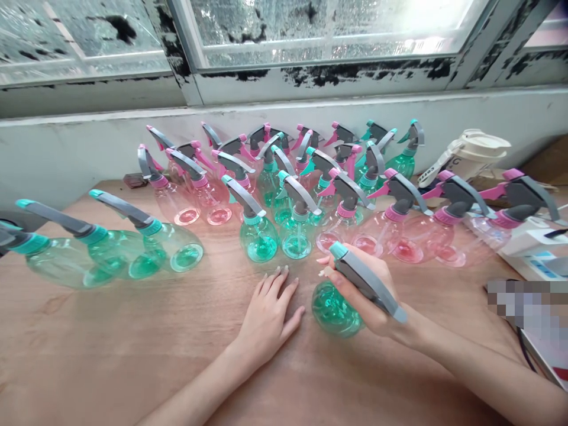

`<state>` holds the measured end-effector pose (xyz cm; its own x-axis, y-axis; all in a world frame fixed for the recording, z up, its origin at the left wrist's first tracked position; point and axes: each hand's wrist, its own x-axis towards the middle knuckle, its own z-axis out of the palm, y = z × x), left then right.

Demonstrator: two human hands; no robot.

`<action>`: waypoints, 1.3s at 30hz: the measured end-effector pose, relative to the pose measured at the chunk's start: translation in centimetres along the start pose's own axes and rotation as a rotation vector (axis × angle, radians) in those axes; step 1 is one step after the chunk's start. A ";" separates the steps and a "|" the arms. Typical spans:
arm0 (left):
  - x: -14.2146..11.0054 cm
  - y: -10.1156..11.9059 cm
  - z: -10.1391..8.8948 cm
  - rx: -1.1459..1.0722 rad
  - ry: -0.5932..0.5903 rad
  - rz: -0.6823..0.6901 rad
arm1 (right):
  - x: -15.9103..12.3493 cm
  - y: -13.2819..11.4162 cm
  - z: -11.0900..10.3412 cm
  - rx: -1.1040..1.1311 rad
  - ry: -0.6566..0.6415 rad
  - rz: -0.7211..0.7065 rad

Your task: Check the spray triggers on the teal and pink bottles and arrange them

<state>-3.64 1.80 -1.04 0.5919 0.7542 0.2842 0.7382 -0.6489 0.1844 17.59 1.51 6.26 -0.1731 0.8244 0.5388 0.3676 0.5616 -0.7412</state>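
Note:
My right hand [373, 290] is wrapped round the neck of a green spray bottle [335, 310] with a grey and teal trigger head, its body tilted above or against the table; I cannot tell whether it touches. My left hand [270, 316] lies flat on the wooden table [155, 361], fingers spread and holding nothing. Just beyond its fingertips stand two upright green spray bottles, the left one [258, 239] and the right one [296, 236]. Pink spray bottles [406, 239] continue that front row to the right.
Several green spray bottles [173, 245] stand at the left. More pink and green bottles [213, 201] crowd the back near the wall [57, 142]. A white coffee cup [477, 154], a white device [536, 248] and a dark cable [526, 349] are on the right.

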 end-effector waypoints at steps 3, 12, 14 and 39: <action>0.0 0.0 0.0 0.007 0.005 0.005 | -0.2 -0.1 -0.1 0.057 -0.052 0.016; -0.1 0.0 0.2 0.007 0.005 0.005 | -1.2 0.8 0.2 0.137 -0.076 0.075; -0.1 -0.1 0.2 0.003 0.004 0.002 | -1.2 0.9 0.2 0.151 -0.076 0.079; -0.2 0.1 0.4 -0.014 0.026 -0.044 | -1.4 1.0 -0.1 0.159 -0.076 0.128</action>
<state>-3.56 1.68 -1.42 0.5507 0.7791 0.2995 0.7583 -0.6170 0.2107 18.26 0.89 4.84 -0.2054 0.8890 0.4093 0.2431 0.4514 -0.8586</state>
